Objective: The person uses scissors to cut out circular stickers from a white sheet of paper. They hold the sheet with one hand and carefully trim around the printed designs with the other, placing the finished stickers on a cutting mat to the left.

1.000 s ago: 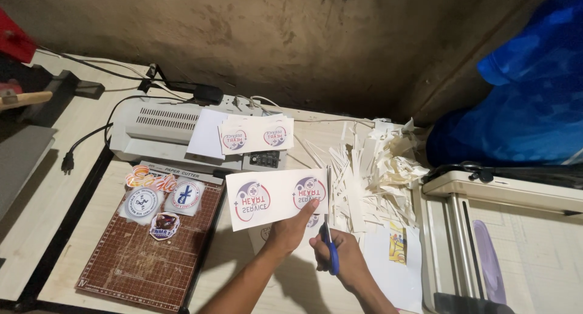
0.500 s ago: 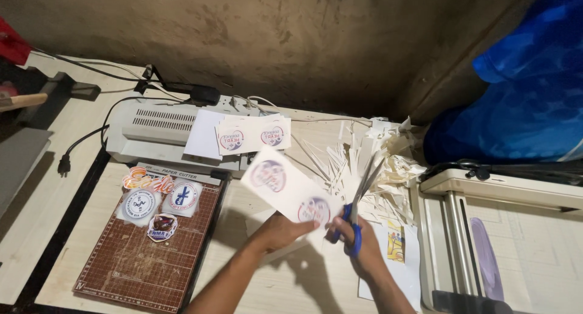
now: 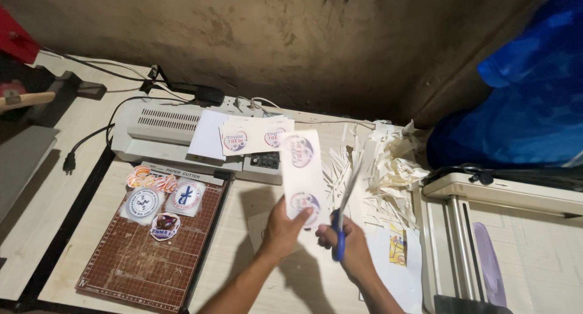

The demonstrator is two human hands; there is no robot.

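Observation:
My left hand (image 3: pixel 283 231) holds a white printed sheet (image 3: pixel 302 168) upright by its lower end; the sheet carries two round printed badges. My right hand (image 3: pixel 351 246) grips blue-handled scissors (image 3: pixel 341 220), blades pointing up along the sheet's right edge. Both hands hover over the wooden table (image 3: pixel 240 229), close together.
A white laminator (image 3: pixel 164 129) with printed sheets (image 3: pixel 255 135) on it stands at the back. A brown paper cutter mat (image 3: pixel 146 253) holds several cut stickers (image 3: pixel 159 195). A heap of paper strips (image 3: pixel 382 168) lies to the right, beside a white machine (image 3: pixel 504 229). Blue tarp (image 3: pixel 522 95) at far right.
The sheet turned from lying sideways to standing upright in my left hand. My right hand with the scissors shifted along the sheet's edge.

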